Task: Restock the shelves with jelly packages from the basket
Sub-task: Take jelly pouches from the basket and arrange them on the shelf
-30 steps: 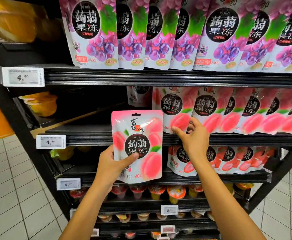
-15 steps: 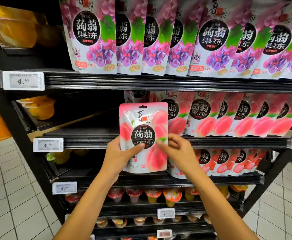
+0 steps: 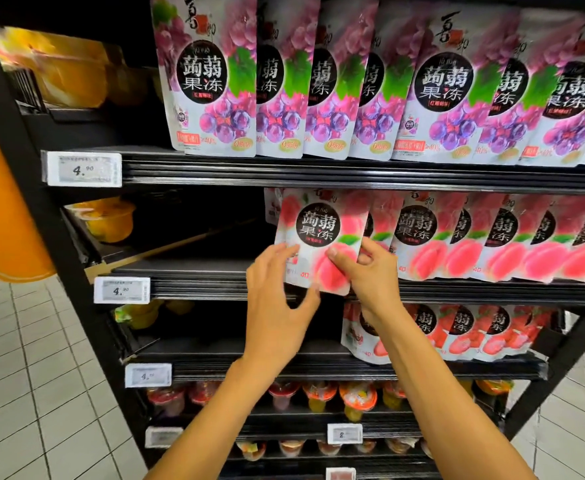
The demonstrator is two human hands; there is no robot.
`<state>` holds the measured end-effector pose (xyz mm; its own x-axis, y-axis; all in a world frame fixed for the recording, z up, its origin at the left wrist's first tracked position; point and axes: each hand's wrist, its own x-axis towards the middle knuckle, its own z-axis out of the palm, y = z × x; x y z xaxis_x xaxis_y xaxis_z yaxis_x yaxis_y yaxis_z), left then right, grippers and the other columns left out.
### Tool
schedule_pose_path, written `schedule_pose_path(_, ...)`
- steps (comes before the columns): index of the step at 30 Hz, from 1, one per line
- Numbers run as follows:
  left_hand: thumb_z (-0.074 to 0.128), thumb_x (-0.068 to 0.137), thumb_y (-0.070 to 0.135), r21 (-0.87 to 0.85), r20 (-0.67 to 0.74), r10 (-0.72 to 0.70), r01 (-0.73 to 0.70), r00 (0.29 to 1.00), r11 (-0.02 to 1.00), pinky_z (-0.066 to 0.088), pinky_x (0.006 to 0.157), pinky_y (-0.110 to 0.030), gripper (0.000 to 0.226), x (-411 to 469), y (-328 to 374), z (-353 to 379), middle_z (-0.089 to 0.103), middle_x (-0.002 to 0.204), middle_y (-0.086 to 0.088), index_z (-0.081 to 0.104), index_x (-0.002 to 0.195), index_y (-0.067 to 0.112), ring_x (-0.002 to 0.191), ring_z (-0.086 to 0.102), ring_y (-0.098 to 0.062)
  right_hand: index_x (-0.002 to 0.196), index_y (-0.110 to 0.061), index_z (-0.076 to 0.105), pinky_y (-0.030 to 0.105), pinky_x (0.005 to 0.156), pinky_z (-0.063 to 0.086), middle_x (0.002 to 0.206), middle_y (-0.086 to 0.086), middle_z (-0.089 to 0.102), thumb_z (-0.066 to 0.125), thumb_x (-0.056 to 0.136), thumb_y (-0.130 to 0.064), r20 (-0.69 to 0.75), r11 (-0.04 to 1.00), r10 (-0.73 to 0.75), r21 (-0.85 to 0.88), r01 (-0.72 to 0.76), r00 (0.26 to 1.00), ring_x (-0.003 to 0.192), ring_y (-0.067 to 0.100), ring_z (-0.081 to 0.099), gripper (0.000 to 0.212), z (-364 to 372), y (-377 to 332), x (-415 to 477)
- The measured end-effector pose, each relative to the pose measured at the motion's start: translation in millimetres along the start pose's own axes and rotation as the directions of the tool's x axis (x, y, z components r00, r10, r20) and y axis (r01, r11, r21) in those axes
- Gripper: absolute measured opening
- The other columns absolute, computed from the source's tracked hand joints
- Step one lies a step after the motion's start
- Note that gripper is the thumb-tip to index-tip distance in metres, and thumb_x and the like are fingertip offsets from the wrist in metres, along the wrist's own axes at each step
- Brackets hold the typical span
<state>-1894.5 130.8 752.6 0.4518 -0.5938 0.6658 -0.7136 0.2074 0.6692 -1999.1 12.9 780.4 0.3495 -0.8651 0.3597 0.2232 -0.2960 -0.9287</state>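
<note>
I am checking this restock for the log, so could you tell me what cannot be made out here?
- Basket: outside the head view.
- Pink peach jelly pouch: its base is hidden by the left hand and right hand.
- White price tag: small print blurred.
- Purple grape jelly pouches: tops cut off by the edge.

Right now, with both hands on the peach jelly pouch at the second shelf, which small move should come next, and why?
Probably push the peach jelly pouch back and upright. Its bottom overhangs the shelf edge and it leans at the left end of the peach row. The right hand pinches it; the left hand touches its left side.
</note>
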Motion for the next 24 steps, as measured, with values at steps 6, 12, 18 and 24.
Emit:
schedule_pose_path(6, 0.059, 0.093, 0.032, 0.08, 0.129, -0.13, 0.12, 0.983, 0.99, 0.016, 0.107, -0.015, 0.062, 7, -3, 23, 0.014, 0.158, 0.01, 0.029, 0.147, 0.038, 0.146, 0.012, -0.007, 0.076, -0.015, 0.062, 0.032, 0.065, 0.056, 0.078, 0.006, 0.072, 0.071, 0.086, -0.007, -0.04, 0.985, -0.083, -0.157, 0.076, 0.996, 0.074, 0.016, 0.069, 0.016, 17, 4, 13)
schedule_pose_path(12, 0.058, 0.094, 0.023, 0.1, 0.153, -0.142, 0.128, 0.978, 0.987, 0.023, 0.113, -0.025, 0.057, 5, -10, 32, 0.007, 0.16, 0.011, 0.036, 0.146, 0.03, 0.147, 0.013, -0.011, 0.109, -0.009, 0.067, 0.01, 0.076, 0.052, 0.096, -0.006, 0.07, 0.068, 0.087, -0.009, -0.013, 0.921, -0.104, -0.38, 0.091, 0.995, 0.086, 0.0, 0.066, 0.022, 2, 20, 5)
schedule_pose_path(18, 0.059, 0.093, 0.021, 0.118, 0.137, -0.145, 0.129, 0.98, 0.985, 0.029, 0.113, -0.029, 0.056, 10, -10, 34, 0.013, 0.158, 0.003, 0.039, 0.145, 0.025, 0.145, 0.018, -0.015, 0.104, -0.016, 0.074, 0.034, 0.08, 0.058, 0.086, -0.005, 0.074, 0.069, 0.086, -0.014, -0.103, 0.774, -0.175, -0.63, 0.072, 0.979, 0.08, 0.009, 0.069, 0.018, -14, 28, -6)
schedule_pose_path(24, 0.059, 0.093, 0.021, 0.124, 0.159, -0.124, 0.104, 0.98, 0.987, 0.029, 0.112, -0.028, 0.056, 9, -5, 44, 0.012, 0.158, 0.004, 0.038, 0.145, 0.026, 0.145, 0.018, -0.015, 0.095, -0.024, 0.074, 0.038, 0.076, 0.058, 0.079, -0.01, 0.072, 0.07, 0.085, -0.02, -0.161, 0.797, -0.147, -0.604, 0.021, 0.976, 0.076, 0.008, 0.068, 0.013, -26, 31, -5)
